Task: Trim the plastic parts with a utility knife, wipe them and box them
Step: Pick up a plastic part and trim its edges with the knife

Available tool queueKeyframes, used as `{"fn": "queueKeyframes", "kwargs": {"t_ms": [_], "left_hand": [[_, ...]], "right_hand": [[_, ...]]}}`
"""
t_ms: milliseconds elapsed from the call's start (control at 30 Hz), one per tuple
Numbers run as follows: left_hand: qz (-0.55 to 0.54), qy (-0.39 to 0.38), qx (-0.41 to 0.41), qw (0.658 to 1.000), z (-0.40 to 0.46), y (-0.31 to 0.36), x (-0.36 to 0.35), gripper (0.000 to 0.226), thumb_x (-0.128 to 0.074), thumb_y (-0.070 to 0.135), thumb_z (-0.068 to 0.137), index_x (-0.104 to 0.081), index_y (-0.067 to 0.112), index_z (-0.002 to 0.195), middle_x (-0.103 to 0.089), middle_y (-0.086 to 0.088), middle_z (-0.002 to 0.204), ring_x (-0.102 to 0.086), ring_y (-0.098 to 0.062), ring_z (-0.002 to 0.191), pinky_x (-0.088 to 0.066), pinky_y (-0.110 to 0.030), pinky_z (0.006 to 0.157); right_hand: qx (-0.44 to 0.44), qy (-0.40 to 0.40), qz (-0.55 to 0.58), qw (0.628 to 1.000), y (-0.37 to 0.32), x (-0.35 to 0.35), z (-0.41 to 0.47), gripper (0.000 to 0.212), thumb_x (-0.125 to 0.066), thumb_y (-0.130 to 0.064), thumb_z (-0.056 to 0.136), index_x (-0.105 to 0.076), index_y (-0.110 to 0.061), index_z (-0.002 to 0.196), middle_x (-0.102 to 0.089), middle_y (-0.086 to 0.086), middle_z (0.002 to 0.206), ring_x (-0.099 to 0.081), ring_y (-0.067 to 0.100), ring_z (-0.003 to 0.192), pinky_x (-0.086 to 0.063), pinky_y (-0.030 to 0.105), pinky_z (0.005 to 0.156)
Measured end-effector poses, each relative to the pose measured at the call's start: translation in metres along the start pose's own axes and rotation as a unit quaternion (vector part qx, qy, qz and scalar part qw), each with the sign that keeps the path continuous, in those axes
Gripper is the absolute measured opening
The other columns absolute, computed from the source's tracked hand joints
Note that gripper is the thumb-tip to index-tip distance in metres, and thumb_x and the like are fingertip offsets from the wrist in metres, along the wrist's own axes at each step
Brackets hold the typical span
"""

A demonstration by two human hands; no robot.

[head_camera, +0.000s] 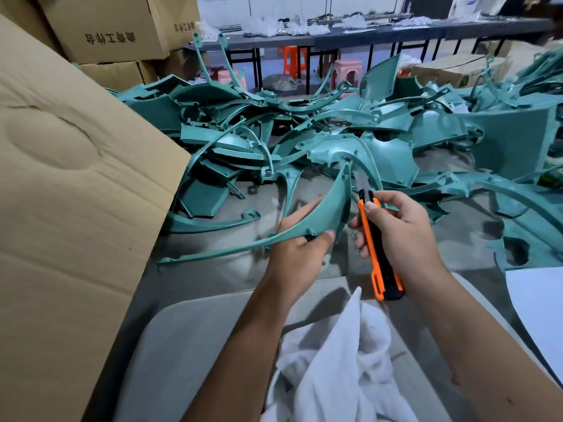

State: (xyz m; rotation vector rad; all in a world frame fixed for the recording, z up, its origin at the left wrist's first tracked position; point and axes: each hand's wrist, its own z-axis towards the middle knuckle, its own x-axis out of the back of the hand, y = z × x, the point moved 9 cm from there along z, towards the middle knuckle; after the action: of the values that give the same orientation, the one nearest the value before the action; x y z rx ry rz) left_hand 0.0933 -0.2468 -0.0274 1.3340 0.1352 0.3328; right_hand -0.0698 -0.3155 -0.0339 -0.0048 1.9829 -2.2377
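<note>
Where teal plastic parts (335,141) heap the grey table (213,269), cardboard boxes (112,25) stand behind.

Glossy teal plastic part (323,208), fluffy white cloth (335,360)

Left side blocked: a tall tan corrugated cardboard flap (70,184) leans inward and walls off the whole left of the work area. Ahead, a tangled heap of teal moulded plastic panels and curved strips (304,138) spans the grey table surface (213,269) from flap to right edge, with ribs and thin arcs jutting upward. One loose teal curved strip (210,222) lies just beside the flap's lower edge. A bare patch of table remains between the heap and the near edge. A crumpled white cloth (341,354) covers the near centre. A white sheet (539,309) occupies the near right corner.
</note>
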Motion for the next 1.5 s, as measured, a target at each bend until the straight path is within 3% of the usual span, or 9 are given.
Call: {"fn": "queueKeyframes", "kwargs": {"t_ms": [167, 300, 567, 767, 900, 1033, 1233, 1367, 1500], "left_hand": [[-0.015, 0.031, -0.011, 0.999, -0.001, -0.002, 0.004, 0.035, -0.065, 0.016, 0.082, -0.076, 0.048, 0.073, -0.07, 0.032, 0.07, -0.063, 0.017, 0.065, -0.041, 0.001, 0.055], [-0.013, -0.01, -0.054, 0.998, 0.002, 0.003, -0.004, 0.049, -0.059, 0.008, 0.083, -0.073, 0.054, 0.094, -0.071, 0.024, 0.081, -0.062, 0.007, 0.073, -0.048, -0.007, 0.066], [-0.021, 0.008, 0.004, 1.0, 0.005, -0.023, 0.003, 0.032, -0.067, 0.024, 0.077, -0.076, 0.053, 0.087, -0.076, 0.023, 0.084, -0.071, 0.006, 0.079, -0.051, -0.007, 0.066], [-0.099, 0.086, 0.095, 0.987, 0.006, -0.038, 0.017, 0.021, -0.072, 0.017, 0.069, -0.08, 0.016, 0.088, -0.079, 0.0, 0.099, -0.074, -0.021, 0.1, -0.055, -0.044, 0.1], [-0.057, 0.057, 0.068, 0.994, 0.004, -0.032, 0.012, 0.028, -0.072, 0.021, 0.072, -0.078, 0.015, 0.098, -0.079, 0.009, 0.093, -0.074, -0.006, 0.092, -0.057, -0.026, 0.09], [-0.018, 0.016, -0.003, 1.0, 0.003, -0.015, 0.004, 0.033, -0.065, 0.013, 0.079, -0.078, 0.044, 0.083, -0.074, 0.022, 0.078, -0.066, 0.007, 0.072, -0.051, -0.008, 0.069], [-0.058, 0.05, 0.043, 0.996, 0.003, -0.025, 0.009, 0.016, -0.069, 0.019, 0.073, -0.079, 0.029, 0.081, -0.077, 0.015, 0.081, -0.072, 0.003, 0.076, -0.05, -0.009, 0.064], [-0.054, 0.062, 0.07, 0.994, 0.003, -0.031, 0.014, 0.014, -0.07, 0.02, 0.072, -0.079, 0.025, 0.082, -0.079, 0.011, 0.087, -0.074, -0.006, 0.087, -0.056, -0.025, 0.082], [-0.056, 0.061, 0.049, 0.995, 0.003, -0.023, 0.02, 0.014, -0.071, 0.014, 0.073, -0.079, 0.02, 0.083, -0.079, 0.008, 0.088, -0.075, -0.009, 0.088, -0.056, -0.024, 0.08]], "right_hand": [[0.026, -0.005, 0.019, 0.999, -0.006, -0.005, -0.005, 0.001, -0.052, -0.011, 0.107, -0.054, -0.011, 0.108, -0.071, 0.014, 0.075, -0.061, 0.027, 0.049, -0.05, 0.032, 0.042], [0.028, -0.034, 0.024, 0.999, -0.009, -0.014, -0.008, 0.003, -0.053, -0.009, 0.107, -0.051, -0.009, 0.104, -0.069, 0.013, 0.072, -0.058, 0.027, 0.045, -0.046, 0.03, 0.04], [-0.045, -0.034, -0.01, 0.998, 0.002, -0.004, 0.003, 0.011, -0.057, -0.006, 0.104, -0.052, -0.008, 0.095, -0.069, 0.021, 0.068, -0.056, 0.029, 0.043, -0.044, 0.029, 0.039], [-0.086, -0.006, -0.116, 0.99, 0.034, -0.006, -0.002, 0.01, -0.06, -0.012, 0.101, -0.052, -0.01, 0.095, -0.07, 0.025, 0.069, -0.059, 0.033, 0.042, -0.049, 0.038, 0.044], [-0.017, 0.032, -0.052, 0.998, 0.011, -0.003, -0.004, 0.009, -0.057, -0.012, 0.103, -0.051, -0.013, 0.096, -0.071, 0.015, 0.068, -0.061, 0.032, 0.045, -0.051, 0.038, 0.045], [0.048, 0.001, -0.007, 0.999, -0.012, -0.014, -0.013, 0.007, -0.054, -0.011, 0.106, -0.049, -0.011, 0.1, -0.068, 0.016, 0.074, -0.06, 0.03, 0.046, -0.048, 0.034, 0.04], [-0.015, 0.017, -0.036, 0.999, 0.005, -0.017, -0.011, 0.007, -0.054, -0.01, 0.107, -0.048, -0.008, 0.104, -0.065, 0.011, 0.065, -0.057, 0.029, 0.044, -0.047, 0.034, 0.04], [-0.103, 0.007, -0.087, 0.991, 0.032, -0.011, -0.008, 0.01, -0.051, -0.01, 0.107, -0.045, -0.009, 0.099, -0.06, 0.016, 0.054, -0.053, 0.026, 0.036, -0.042, 0.03, 0.037], [-0.041, 0.027, -0.087, 0.995, 0.019, -0.006, -0.006, 0.008, -0.055, -0.013, 0.105, -0.052, -0.014, 0.097, -0.067, 0.012, 0.066, -0.06, 0.024, 0.045, -0.05, 0.034, 0.043]]}}
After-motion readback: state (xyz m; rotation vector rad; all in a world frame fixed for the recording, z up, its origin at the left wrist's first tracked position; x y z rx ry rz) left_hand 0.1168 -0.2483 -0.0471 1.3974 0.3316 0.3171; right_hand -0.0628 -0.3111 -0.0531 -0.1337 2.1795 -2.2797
